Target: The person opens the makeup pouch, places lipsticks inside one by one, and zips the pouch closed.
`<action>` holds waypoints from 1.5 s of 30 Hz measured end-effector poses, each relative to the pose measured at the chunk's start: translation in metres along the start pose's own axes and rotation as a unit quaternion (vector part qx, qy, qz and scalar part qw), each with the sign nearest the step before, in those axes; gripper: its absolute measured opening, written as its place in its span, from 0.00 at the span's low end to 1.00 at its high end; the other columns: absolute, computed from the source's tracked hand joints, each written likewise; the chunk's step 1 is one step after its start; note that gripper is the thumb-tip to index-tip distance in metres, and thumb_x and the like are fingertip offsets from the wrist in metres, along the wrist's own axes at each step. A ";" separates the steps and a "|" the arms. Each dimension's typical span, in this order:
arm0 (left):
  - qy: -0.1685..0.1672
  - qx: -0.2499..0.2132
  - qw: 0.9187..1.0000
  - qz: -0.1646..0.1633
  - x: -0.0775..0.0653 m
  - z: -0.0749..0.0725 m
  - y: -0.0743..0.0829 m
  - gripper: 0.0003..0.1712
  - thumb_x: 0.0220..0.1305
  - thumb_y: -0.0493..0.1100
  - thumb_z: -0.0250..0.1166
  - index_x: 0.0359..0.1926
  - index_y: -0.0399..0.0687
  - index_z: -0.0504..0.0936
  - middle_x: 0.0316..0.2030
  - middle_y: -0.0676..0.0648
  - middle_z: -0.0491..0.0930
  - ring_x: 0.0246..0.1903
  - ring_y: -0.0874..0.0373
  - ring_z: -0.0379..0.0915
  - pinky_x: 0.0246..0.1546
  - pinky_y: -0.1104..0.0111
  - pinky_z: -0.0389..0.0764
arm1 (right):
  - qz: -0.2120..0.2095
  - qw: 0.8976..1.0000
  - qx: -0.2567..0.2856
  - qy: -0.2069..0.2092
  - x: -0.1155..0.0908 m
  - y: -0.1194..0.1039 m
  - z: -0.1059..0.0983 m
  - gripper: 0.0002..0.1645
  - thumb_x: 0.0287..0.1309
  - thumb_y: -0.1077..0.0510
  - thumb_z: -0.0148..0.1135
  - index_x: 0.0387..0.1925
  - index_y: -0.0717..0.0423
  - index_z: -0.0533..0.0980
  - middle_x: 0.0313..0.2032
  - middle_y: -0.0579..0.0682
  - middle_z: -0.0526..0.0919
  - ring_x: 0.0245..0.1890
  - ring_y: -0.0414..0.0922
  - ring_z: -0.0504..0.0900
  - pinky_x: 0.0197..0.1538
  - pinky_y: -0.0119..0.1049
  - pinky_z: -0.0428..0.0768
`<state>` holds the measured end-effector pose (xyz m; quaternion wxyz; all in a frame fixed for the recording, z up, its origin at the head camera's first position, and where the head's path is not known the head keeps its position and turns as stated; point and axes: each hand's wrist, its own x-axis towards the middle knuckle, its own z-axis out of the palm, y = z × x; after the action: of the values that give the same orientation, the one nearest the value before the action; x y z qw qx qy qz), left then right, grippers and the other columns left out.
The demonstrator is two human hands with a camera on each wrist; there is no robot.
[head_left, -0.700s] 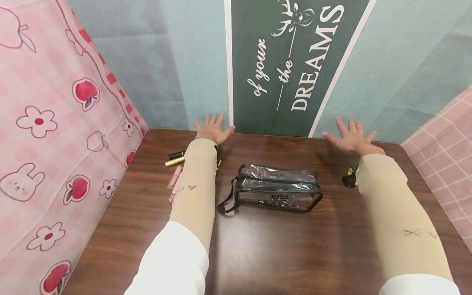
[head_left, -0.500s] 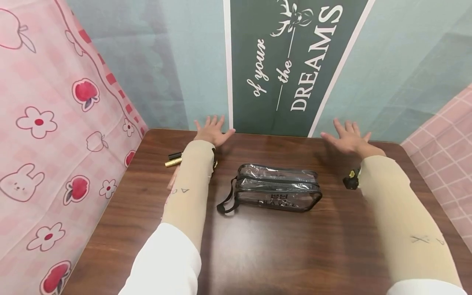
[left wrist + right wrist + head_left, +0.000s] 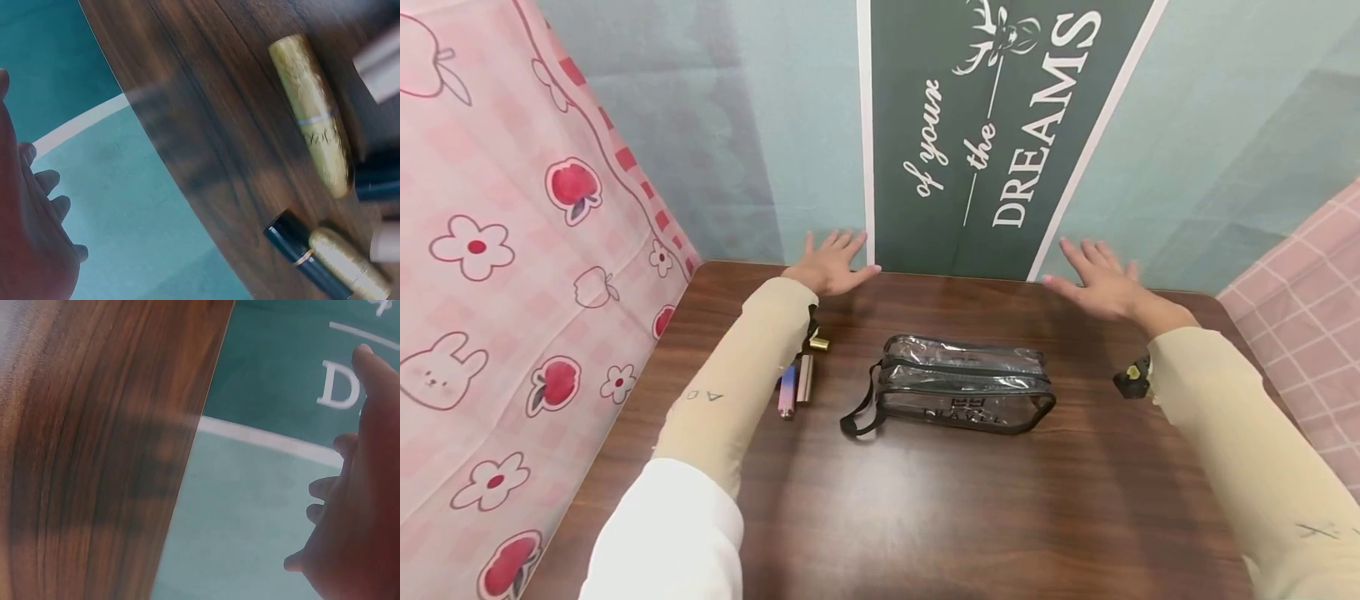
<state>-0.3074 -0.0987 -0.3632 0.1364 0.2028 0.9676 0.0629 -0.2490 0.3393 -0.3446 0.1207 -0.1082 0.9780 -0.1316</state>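
My left hand reaches to the table's far edge with fingers spread and nothing in it. My right hand is likewise spread at the far edge, further right. Whether either hand touches the backdrop, I cannot tell. Between the forearms lies a clear zip pouch with black trim and a wrist strap. Beside the left forearm are a blue-pink tube, a brownish tube and a gold tube end. The left wrist view shows a gold lipstick-like tube and a black tube. The left forearm hides other tubes.
A wooden table carries everything. Behind it hangs a blue-green backdrop with a dark printed panel. A pink patterned cloth borders the left, a pink checked one the right.
My left forearm has swung left, uncovering tubes on its right and covering those on its left. The right forearm has swung right, its hand turning slightly inward. The pouch stays put.
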 end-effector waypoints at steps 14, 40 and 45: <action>0.019 0.012 0.995 0.094 -0.022 -0.006 0.015 0.46 0.75 0.72 0.40 0.82 0.55 0.43 0.80 0.43 0.46 0.79 0.48 0.39 0.75 0.45 0.31 | -0.130 0.991 0.013 0.036 -0.027 -0.045 0.010 0.49 0.72 0.39 0.56 0.81 0.55 0.46 0.78 0.68 0.45 0.78 0.65 0.40 0.72 0.68 0.40; 0.035 -0.220 0.954 0.201 -0.094 0.024 0.029 0.34 0.79 0.56 0.51 0.77 0.48 0.61 0.71 0.41 0.67 0.70 0.46 0.64 0.70 0.52 0.63 | -0.269 0.963 0.017 0.011 -0.085 -0.108 0.043 0.51 0.69 0.39 0.62 0.81 0.47 0.49 0.78 0.55 0.55 0.76 0.57 0.55 0.70 0.63 0.58; 0.020 -0.267 0.934 0.235 -0.107 0.037 0.031 0.38 0.75 0.54 0.59 0.78 0.46 0.58 0.71 0.38 0.66 0.69 0.46 0.64 0.70 0.51 0.62 | -0.266 0.964 0.017 0.015 -0.090 -0.112 0.050 0.55 0.64 0.35 0.66 0.81 0.45 0.49 0.76 0.53 0.59 0.74 0.54 0.60 0.70 0.59 0.62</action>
<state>-0.1908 -0.1114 -0.3679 0.1473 0.3790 0.8424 0.3537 -0.1308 0.2441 -0.3411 0.0685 -0.3605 0.9132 -0.1772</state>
